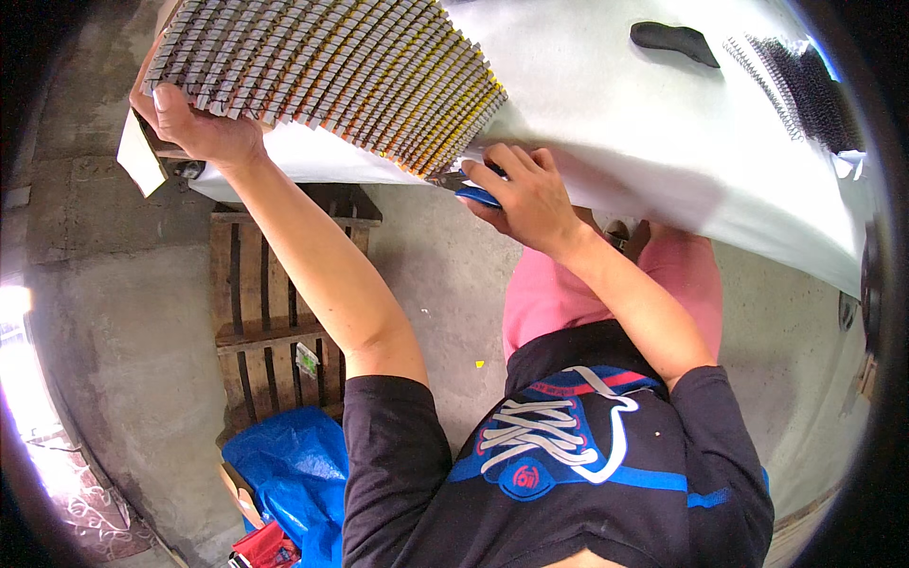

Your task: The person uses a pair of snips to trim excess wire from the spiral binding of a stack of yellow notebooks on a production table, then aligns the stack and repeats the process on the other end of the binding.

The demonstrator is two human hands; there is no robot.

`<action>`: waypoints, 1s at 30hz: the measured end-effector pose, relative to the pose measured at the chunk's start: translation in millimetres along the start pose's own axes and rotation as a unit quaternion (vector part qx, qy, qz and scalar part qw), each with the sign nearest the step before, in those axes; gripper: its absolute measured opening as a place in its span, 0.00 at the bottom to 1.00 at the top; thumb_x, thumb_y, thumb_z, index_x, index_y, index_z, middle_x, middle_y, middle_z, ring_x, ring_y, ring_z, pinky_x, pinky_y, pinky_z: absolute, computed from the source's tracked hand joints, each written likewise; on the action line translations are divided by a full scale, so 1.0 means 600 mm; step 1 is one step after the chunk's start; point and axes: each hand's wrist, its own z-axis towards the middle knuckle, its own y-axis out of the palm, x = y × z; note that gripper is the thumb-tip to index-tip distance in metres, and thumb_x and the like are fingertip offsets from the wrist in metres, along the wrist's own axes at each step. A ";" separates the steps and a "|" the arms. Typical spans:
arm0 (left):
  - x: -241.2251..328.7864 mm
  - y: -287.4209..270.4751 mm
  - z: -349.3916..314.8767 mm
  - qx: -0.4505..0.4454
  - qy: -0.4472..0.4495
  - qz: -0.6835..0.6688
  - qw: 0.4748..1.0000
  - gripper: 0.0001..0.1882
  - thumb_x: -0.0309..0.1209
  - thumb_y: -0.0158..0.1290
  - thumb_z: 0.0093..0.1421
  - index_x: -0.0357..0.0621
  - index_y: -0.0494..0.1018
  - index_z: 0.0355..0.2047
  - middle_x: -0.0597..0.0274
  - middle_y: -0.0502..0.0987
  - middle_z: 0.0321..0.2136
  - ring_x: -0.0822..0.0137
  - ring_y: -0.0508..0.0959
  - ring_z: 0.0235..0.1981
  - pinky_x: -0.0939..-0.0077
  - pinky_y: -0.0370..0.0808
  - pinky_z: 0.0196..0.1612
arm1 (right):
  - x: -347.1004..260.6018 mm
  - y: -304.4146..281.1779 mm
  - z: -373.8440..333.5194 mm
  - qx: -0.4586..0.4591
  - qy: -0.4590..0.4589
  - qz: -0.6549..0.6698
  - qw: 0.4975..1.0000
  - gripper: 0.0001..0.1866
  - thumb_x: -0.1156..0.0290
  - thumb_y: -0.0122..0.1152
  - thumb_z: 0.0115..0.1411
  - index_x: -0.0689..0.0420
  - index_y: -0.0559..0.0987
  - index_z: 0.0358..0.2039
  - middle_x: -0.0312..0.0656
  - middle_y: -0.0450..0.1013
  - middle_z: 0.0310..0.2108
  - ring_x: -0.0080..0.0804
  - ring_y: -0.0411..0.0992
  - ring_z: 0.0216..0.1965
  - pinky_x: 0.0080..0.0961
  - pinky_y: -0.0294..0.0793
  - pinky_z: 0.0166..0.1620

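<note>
A wide, flexible sheet (331, 71) made of rows of small grey pieces with yellow, orange and dark lines lies fanned out at the upper left. At its left corner, my left hand (208, 133) grips the edge, thumb on top and the other fingers mostly hidden. My right hand (530, 194) is closed around a blue-handled hand tool (480, 196), like pliers or cutters. The tool's dark metal end touches or nearly touches the sheet's lower right corner; its exact contact cannot be made out.
A white-covered table (578, 90) carries a dark sole-shaped piece (674, 43) and black coil-like rows (814, 95) at right. On the concrete floor stand a wooden pallet (270, 312), a blue plastic sheet (294, 464) and a red packet (265, 547). A small yellow scrap (480, 364) lies near my legs.
</note>
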 end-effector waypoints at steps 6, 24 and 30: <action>-0.001 -0.001 -0.002 0.020 -0.001 0.005 1.000 0.23 0.48 0.48 0.56 0.41 0.70 0.41 0.51 0.76 0.37 0.55 0.78 0.38 0.55 0.78 0.40 | -0.013 -0.021 0.019 -0.271 0.349 0.457 0.771 0.18 0.55 0.57 0.59 0.59 0.73 0.36 0.40 0.68 0.22 0.30 0.72 0.19 0.30 0.71 0.26; -0.005 -0.006 0.003 0.000 -0.001 0.002 1.000 0.22 0.47 0.51 0.53 0.44 0.71 0.41 0.51 0.76 0.39 0.53 0.78 0.40 0.53 0.79 0.41 | -0.003 -0.003 -0.013 0.036 -0.003 -0.087 0.996 0.21 0.54 0.60 0.54 0.51 0.73 0.44 0.40 0.67 0.42 0.34 0.68 0.43 0.38 0.56 0.49; 0.000 0.005 -0.001 0.005 -0.002 0.021 1.000 0.23 0.47 0.50 0.52 0.43 0.73 0.40 0.51 0.76 0.40 0.53 0.77 0.41 0.53 0.78 0.42 | -0.001 -0.001 -0.018 0.044 -0.008 -0.088 0.995 0.20 0.54 0.60 0.53 0.50 0.73 0.44 0.40 0.67 0.41 0.33 0.68 0.44 0.39 0.57 0.48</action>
